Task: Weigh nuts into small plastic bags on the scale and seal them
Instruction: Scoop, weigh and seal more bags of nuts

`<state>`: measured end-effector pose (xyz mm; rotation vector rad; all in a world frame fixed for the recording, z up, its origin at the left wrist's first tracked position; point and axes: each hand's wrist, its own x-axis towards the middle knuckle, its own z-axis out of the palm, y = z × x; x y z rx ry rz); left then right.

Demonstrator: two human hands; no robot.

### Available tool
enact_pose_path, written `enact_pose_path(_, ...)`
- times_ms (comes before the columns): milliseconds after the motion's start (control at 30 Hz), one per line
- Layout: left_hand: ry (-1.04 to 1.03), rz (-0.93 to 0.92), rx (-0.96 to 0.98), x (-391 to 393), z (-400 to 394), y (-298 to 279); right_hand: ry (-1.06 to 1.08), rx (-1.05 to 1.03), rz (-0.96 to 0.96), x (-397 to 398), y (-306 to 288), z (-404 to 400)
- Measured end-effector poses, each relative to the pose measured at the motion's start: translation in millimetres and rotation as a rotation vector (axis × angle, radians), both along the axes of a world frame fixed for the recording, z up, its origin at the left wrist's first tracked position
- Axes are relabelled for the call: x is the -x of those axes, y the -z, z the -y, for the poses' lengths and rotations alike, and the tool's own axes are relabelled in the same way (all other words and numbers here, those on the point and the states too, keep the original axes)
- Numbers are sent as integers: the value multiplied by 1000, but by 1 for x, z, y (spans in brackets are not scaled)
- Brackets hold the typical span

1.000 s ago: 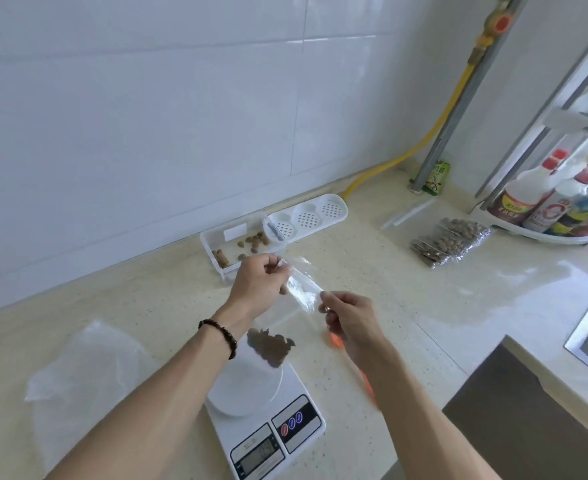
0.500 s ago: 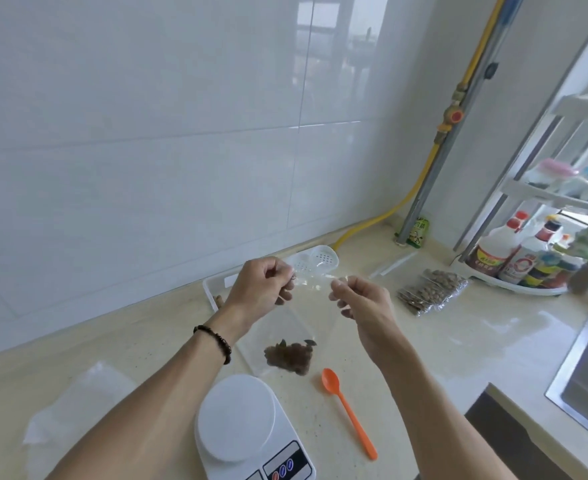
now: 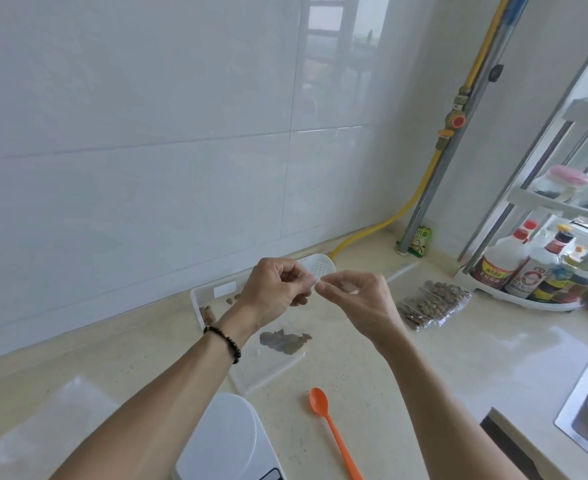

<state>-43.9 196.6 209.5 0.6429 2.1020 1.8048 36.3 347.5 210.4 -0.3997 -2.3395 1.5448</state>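
Both hands are raised over the tabletop (image 3: 493, 344), close together, each pinching the top edge of a small clear plastic bag (image 3: 275, 362): the left hand (image 3: 271, 294) holds the left part of the rim between thumb and curled fingers, and the right hand (image 3: 358, 299) pinches the rim just beside it, thumb against forefinger. From that rim the bag hangs down, its lower end near or touching the tabletop, with a small dark clump of nuts (image 3: 285, 341) gathered near its bottom. At the near edge stands the white scale (image 3: 223, 441), its platform bare, with an orange spoon (image 3: 334, 431) lying to its right. Farther back, partly hidden by the hands, a white tray (image 3: 202, 299) with loose nuts sits against the wall, and filled bags (image 3: 431, 303) lie in a pile to the right. Judging by this, weighing is done for this portion and sealing is in hand. The next move probably calls for running the pinching fingers along the strip until it closes across its whole width, keeping the bag upright so that no nuts spill.
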Motion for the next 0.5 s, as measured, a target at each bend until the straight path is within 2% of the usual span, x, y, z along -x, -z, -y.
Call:
enact_pose_path(200, -33, 36, 46, 16, -43, 4, -100, -116, 34, 32, 4, -49)
enact_pose_path(400, -179, 81, 6, 34, -89, 8, -220, 34, 60, 61, 16, -117)
enact_pose_path(500, -184, 95, 43, 40, -109, 11, -283, 57, 75, 72, 23, -147)
